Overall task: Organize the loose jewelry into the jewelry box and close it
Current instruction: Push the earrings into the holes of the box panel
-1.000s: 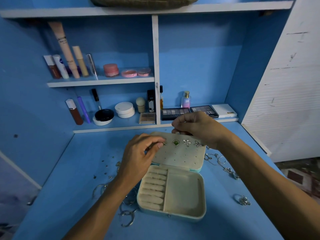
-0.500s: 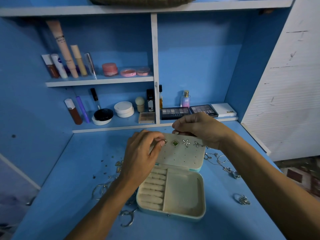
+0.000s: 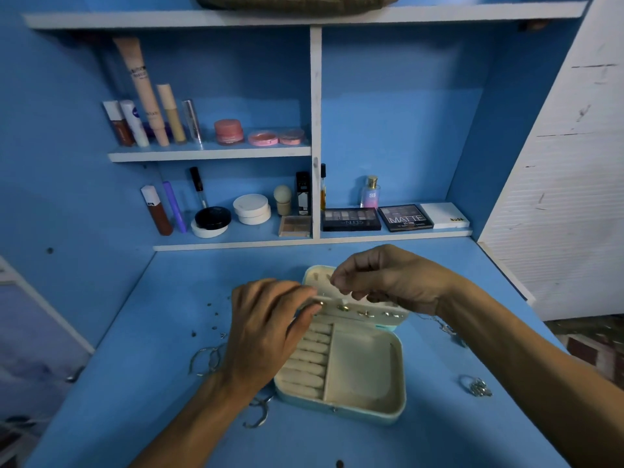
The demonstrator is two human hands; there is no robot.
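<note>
Desktop [image 3: 152, 366] blue, cosmetics shelves [image 3: 209, 153] behind; left hand [image 3: 266, 332] pinches jewelry box flap [image 3: 371, 311]; right hand [image 3: 395, 282] grip unclear.

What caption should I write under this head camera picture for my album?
The left hand pinches the earring panel in an open jewelry box, right hand close above, rings loose on the desk.

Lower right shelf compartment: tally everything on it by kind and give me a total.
Dark eyeshadow palettes: 2
White flat box: 1
Perfume bottle: 1
Slim amber bottle beside the divider: 1
Total: 5
</note>
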